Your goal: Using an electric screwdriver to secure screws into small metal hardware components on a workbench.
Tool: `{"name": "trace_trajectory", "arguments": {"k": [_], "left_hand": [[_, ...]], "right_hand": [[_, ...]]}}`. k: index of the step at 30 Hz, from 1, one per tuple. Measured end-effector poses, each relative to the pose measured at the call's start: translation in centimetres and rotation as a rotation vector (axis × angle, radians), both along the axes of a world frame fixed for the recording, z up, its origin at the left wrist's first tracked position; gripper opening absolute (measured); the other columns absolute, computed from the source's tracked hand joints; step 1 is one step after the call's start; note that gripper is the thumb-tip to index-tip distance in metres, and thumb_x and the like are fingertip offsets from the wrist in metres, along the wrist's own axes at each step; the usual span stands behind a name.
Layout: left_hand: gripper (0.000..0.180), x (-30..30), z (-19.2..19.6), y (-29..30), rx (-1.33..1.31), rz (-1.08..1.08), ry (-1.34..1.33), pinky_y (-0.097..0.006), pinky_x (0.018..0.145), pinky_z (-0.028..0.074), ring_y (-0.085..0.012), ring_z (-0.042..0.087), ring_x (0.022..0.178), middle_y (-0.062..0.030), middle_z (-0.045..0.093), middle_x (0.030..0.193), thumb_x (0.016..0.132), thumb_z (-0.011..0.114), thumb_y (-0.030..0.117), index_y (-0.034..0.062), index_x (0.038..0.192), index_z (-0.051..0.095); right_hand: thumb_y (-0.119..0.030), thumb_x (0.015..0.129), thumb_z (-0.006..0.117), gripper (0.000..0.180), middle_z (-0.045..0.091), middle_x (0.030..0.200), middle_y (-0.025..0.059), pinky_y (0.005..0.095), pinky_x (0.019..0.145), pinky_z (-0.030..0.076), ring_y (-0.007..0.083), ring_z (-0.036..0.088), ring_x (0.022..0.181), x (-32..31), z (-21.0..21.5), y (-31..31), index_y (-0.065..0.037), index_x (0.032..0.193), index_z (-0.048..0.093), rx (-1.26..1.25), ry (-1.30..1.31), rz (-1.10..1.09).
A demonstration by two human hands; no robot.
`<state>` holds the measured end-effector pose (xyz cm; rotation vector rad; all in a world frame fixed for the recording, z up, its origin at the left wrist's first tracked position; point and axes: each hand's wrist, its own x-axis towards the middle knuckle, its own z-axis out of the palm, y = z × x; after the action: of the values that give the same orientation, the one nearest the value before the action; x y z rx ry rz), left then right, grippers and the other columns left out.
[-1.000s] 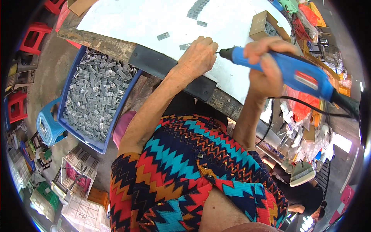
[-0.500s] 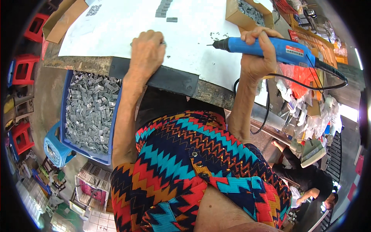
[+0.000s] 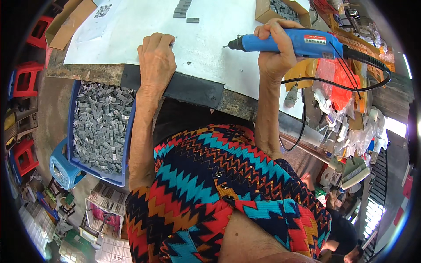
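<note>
My right hand [image 3: 276, 52] is wrapped round a blue electric screwdriver [image 3: 302, 43], held level above the worktop with its thin bit pointing left. A black cable loops from its rear end. My left hand [image 3: 156, 59] is closed, knuckles up, over the white sheet [image 3: 206, 46] near the table's front edge. A sliver of a small grey piece [image 3: 172, 43] shows at its fingertips; the rest is hidden under the hand. A gap separates the bit from my left hand. Beyond them, several flat grey blocks [image 3: 180, 11] lie in a row, with one grey block [image 3: 193, 20] beside it.
A blue crate [image 3: 70, 136] full of grey blocks stands below the table's left front. Open cardboard boxes stand at the back left [image 3: 66, 26] and back right [image 3: 263, 12]; the right one holds grey parts. A second tool [image 3: 290, 97] hangs at right. Another person [image 3: 342, 230] is at lower right.
My right hand and the screwdriver have shifted left and slightly up, nearer my left hand. My left hand has moved a little left. The person at lower right has moved lower.
</note>
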<state>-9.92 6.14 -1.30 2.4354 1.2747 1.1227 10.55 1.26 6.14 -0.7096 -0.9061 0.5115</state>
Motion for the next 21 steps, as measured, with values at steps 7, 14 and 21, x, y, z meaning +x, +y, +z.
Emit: {"name": "trace_trajectory", "arguments": {"k": [7, 14, 21], "left_hand": [[0.017, 0.5, 0.5, -0.3, -0.002, -0.063, -0.081, -0.037, 0.078, 0.041, -0.0278, 0.053, 0.086, -0.0118, 0.059, 0.088, 0.071, 0.057, -0.002, 0.0006, 0.088, 0.059], [0.026, 5.2, 0.9, -3.0, -0.280, -0.242, -0.257, -0.036, 0.078, 0.042, -0.0259, 0.053, 0.086, -0.0123, 0.057, 0.088, 0.070, 0.067, 0.010, 0.0016, 0.093, 0.059], [0.022, 7.0, 0.5, -3.2, -0.282, -0.201, -0.282, -0.035, 0.073, 0.042, -0.0234, 0.051, 0.081, -0.0097, 0.057, 0.083, 0.071, 0.069, 0.014, 0.0005, 0.085, 0.058]], "right_hand": [[-0.001, 0.073, 0.053, 0.011, 0.054, 0.069, 0.0133, 0.0373, 0.057, 0.045, 0.0185, 0.050, 0.054, -0.1, 0.3, -0.8, 0.001, 0.084, 0.051, -0.023, -0.039, -0.049], [-0.007, 0.077, 0.051, 0.014, 0.054, 0.076, 0.0127, 0.0389, 0.064, 0.040, 0.0182, 0.049, 0.061, 0.5, 1.3, -2.0, -0.001, 0.090, 0.053, 0.022, 0.126, 0.099], [-0.007, 0.078, 0.051, 0.015, 0.054, 0.076, 0.0128, 0.0387, 0.064, 0.039, 0.0184, 0.048, 0.061, 0.7, 1.5, -2.4, -0.003, 0.092, 0.054, 0.053, 0.129, 0.127]]}}
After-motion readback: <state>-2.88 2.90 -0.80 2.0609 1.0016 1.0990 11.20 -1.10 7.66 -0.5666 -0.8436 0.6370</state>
